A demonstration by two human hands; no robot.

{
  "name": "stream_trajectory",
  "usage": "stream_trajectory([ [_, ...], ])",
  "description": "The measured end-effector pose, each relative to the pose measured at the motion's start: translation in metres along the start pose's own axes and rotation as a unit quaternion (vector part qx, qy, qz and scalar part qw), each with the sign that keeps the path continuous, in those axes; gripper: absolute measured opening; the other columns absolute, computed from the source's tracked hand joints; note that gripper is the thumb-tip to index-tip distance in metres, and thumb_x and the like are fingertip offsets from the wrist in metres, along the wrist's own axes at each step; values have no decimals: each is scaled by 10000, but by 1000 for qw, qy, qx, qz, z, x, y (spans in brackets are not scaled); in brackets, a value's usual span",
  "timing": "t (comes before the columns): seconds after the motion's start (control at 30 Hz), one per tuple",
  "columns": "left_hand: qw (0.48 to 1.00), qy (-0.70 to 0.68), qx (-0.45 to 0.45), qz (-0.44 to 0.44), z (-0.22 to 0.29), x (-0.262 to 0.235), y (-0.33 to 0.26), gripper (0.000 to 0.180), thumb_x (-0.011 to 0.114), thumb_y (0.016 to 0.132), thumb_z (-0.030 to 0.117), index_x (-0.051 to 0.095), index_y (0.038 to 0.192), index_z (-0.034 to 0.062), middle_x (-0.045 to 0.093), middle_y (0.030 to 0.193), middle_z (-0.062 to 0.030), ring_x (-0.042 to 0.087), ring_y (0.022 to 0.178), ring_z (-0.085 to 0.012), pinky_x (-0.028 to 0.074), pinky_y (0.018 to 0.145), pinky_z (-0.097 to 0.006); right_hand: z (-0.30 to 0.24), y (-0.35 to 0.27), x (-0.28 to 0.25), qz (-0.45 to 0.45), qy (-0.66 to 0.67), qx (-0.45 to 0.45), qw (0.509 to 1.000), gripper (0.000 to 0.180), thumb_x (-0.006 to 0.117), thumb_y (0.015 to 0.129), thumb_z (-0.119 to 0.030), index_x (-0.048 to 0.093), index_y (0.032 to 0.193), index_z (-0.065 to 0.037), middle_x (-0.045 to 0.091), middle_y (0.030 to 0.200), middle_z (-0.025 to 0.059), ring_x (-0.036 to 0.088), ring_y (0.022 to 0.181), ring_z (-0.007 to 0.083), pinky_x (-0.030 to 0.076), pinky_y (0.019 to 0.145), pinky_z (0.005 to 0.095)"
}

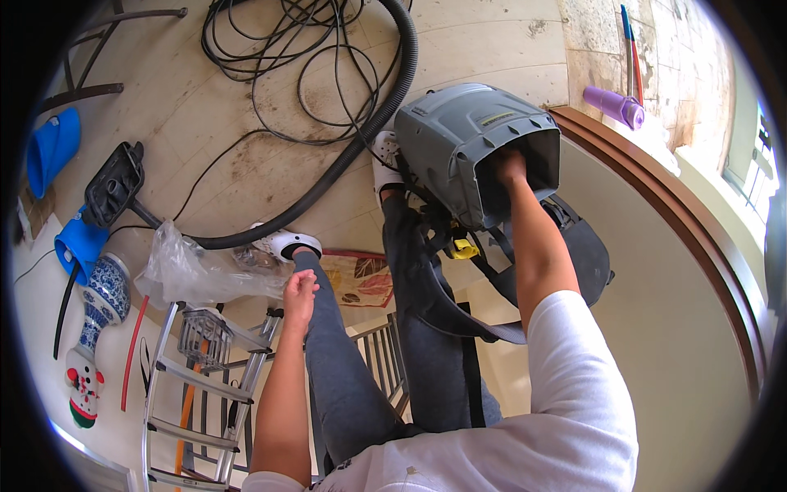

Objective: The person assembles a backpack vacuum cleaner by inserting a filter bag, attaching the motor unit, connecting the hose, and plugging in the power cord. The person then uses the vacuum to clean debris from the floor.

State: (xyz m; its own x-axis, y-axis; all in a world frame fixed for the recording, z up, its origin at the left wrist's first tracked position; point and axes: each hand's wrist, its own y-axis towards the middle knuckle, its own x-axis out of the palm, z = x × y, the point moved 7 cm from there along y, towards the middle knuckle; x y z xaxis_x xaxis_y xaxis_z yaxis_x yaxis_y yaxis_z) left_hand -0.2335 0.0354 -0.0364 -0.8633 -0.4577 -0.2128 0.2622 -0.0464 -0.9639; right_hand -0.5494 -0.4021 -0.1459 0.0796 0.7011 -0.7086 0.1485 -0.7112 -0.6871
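Note:
A grey backpack vacuum body (443, 135) lies tilted in front of my right knee, its open end facing me. My right hand (511, 166) reaches into that opening, and its fingers are lost in the dark inside. The black lid or back panel (578, 254) sits below the opening, beside my forearm. A black harness strap (443, 303) with a yellow buckle (464, 248) hangs over my right leg. Above my left leg my left hand (301, 297) is held with curled fingers and shows nothing in it. A ribbed black hose (344, 160) curves across the floor to a flat floor nozzle (113, 184).
A coiled black cable (270, 49) lies on the stained tile floor. Left are an aluminium ladder (197, 373), clear plastic bags (188, 266), a blue-and-white vase (106, 291) and blue containers (53, 152). A brown ledge (656, 180) runs along the right, with a purple bottle (611, 105) beyond it.

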Motion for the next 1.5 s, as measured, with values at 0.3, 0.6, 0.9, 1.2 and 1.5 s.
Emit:
stream_trajectory([
  [0.3, 1000, -5, -3, 3, -9, -17, 2, 277, 529, 909, 289, 577, 1081, 77, 622, 1000, -39, 576, 816, -100, 436, 686, -243, -21, -37, -46, 163, 88, 64, 981, 238, 579, 827, -205, 640, 957, -15, 627, 948, 247, 598, 935, 389, 479, 800, 414],
  [0.6, 996, -78, 31, -3, 16, -8, -21, 243, 550, 887, 256, 589, 1012, 50, 597, 889, -3, 559, 757, -91, 423, 654, -231, -169, -162, -64, 152, 281, -106, 942, 136, 677, 807, -131, 590, 791, -27, 561, 712, 78, 539, 606, 157, 451, 579, 301],
  [0.9, 980, -164, 110, 30, -7, -67, -31, 264, 564, 896, 253, 577, 1015, 18, 618, 864, -56, 589, 773, -127, 471, 709, -256, -356, -176, 43, 27, 11, -330, 943, 168, 689, 731, -226, 625, 686, -78, 547, 916, 98, 561, 863, 295, 472, 738, 399],
  [1.2, 959, -86, 29, 270, -149, -201, -33, 424, 626, 811, 326, 555, 1093, 18, 568, 1119, -170, 579, 970, -288, 467, 808, -366, -383, -194, 71, -156, -133, -337, 919, 253, 594, 798, -217, 643, 989, -59, 647, 901, 140, 622, 861, 309, 478, 758, 379],
  [1.5, 808, 23, -240, 537, -229, -353, -82, 736, 720, 714, 348, 350, 1303, 109, 316, 1381, -105, 372, 1239, -300, 354, 930, -536, -382, -231, 109, -203, -190, -285, 917, 273, 595, 801, -266, 651, 929, -32, 657, 796, 139, 638, 778, 269, 482, 721, 353],
])
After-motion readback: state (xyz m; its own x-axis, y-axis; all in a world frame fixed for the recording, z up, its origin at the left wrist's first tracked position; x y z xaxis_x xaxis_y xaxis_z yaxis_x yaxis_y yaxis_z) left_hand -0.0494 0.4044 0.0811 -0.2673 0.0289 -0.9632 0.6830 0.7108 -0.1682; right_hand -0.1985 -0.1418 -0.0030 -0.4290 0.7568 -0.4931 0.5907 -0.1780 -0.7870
